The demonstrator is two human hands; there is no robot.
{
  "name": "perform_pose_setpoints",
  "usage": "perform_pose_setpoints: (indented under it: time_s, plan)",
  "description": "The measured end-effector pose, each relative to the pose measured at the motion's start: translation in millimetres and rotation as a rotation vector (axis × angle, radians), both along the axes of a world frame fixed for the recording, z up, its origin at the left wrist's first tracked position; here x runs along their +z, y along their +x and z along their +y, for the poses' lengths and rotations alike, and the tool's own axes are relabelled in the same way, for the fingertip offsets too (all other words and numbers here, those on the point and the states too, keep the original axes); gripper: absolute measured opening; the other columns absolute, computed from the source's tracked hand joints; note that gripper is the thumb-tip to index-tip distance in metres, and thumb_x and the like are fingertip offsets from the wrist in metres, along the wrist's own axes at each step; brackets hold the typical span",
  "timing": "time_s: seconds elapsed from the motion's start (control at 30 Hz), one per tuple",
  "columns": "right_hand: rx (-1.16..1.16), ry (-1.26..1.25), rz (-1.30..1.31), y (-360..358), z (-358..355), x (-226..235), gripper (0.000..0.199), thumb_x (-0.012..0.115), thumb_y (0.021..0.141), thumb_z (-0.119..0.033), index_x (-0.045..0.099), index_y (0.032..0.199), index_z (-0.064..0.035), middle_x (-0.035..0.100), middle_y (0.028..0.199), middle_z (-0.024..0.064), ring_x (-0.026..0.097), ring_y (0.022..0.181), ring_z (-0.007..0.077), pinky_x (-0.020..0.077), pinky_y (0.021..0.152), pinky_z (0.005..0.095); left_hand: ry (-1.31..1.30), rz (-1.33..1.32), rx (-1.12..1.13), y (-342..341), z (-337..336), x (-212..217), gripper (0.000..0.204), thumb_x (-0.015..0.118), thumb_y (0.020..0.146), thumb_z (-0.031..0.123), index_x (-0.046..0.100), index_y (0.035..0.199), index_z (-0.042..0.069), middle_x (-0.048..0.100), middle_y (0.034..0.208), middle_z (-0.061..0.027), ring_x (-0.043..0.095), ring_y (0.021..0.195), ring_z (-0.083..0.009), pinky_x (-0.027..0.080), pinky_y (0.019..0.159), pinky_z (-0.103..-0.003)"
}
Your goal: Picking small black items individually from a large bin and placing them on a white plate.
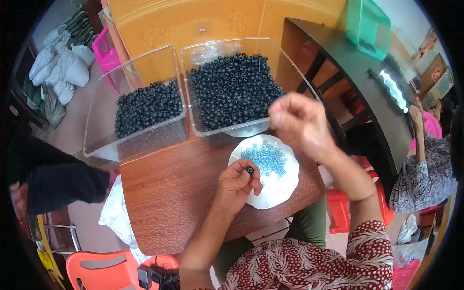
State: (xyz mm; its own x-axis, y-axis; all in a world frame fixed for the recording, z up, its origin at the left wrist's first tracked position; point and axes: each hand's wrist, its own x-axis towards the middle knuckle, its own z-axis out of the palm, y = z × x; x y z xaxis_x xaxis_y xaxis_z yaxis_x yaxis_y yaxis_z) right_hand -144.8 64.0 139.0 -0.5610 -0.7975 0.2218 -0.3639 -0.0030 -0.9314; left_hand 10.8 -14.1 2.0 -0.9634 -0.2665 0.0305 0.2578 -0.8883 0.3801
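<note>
Clear bin [154, 140] of black pieces [150, 107] at left; second clear bin [227, 129] alongside, likewise filled; left hand [234, 181] clamps one black bead [249, 170] between thumb and fingers, over left side of white plate [285, 186] bearing blue beads [266, 157]; right hand [302, 123] blurred near second bin's corner; cannot tell whether its fingertips meet.

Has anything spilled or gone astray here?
Nothing looks spilled on the brown table: the black hollow pieces sit mostly in clear bins, the light-blue bits on a white plate. On the black table, small dark bits seem to lie loose outside the green bin, perhaps deliberately.
</note>
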Motion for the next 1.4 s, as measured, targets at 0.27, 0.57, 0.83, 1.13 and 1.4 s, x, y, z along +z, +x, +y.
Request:
perform_pose_setpoints:
  time_s: [0.27, 0.57, 0.83, 1.13, 1.4]
  plan:
    - [0.16, 0.261, 0.223, -92, -105, -41, 0.007, 0.056, 0.07, 0.002, 0.062, 0.074, 0.002, 0.061, 0.068, 0.0051, 0.057, 0.065, 0.0115, 0.0459, 0.06, 0.0254, -0.048, -0.053, 0.016, -3, -1, -1, 0.022, 0.063, 0.079, 0.013, 0.052, 0.096, 0.003, 0.056, 0.085, -0.0087, 0.05, 0.064, -0.015, 0.04, 0.054, -0.03]
    - [0.237, 0.428, 1.004, -118, -163, -61, 0.012, 0.056, 0.062, 0.0, 0.064, 0.066, -0.0085, 0.063, 0.07, 0.0106, 0.061, 0.07, 0.029, 0.0474, 0.062, 0.0375, -0.014, -0.016, -0.026, -4, 2, -1, 0.017, 0.059, 0.082, 0.01, 0.052, 0.093, -0.001, 0.056, 0.083, -0.0104, 0.053, 0.064, -0.0177, 0.044, 0.057, -0.03]
    - [0.305, 0.459, 1.021, -139, -168, -70, 0.012, 0.057, 0.061, 0.0, 0.065, 0.067, -0.0079, 0.064, 0.072, 0.0112, 0.062, 0.072, 0.0288, 0.048, 0.063, 0.0375, -0.01, -0.046, -0.019, -2, 1, -5, 0.026, 0.064, 0.078, 0.014, 0.052, 0.098, 0.001, 0.055, 0.084, -0.0101, 0.052, 0.065, -0.0163, 0.042, 0.053, -0.03]
    - [0.406, 0.359, 0.83, -147, -154, -91, 0.009, 0.066, 0.057, -0.007, 0.066, 0.064, -0.0118, 0.064, 0.066, 0.0067, 0.062, 0.064, 0.0221, 0.0486, 0.059, 0.0334, 0.033, -0.024, -0.034, -3, -1, -9, 0.022, 0.062, 0.079, 0.01, 0.054, 0.097, 0.0, 0.057, 0.085, -0.0116, 0.054, 0.065, -0.0197, 0.044, 0.056, -0.031]
    - [0.17, 0.759, 1.074, -113, -161, -87, 0.014, 0.066, 0.062, -0.016, 0.066, 0.072, -0.0067, 0.063, 0.078, 0.0166, 0.061, 0.078, 0.032, 0.0488, 0.069, 0.0396, 0.021, -0.013, -0.057, -4, 1, -5, 0.021, 0.061, 0.08, 0.009, 0.055, 0.097, 0.001, 0.056, 0.085, -0.0122, 0.054, 0.066, -0.0201, 0.044, 0.057, -0.032]
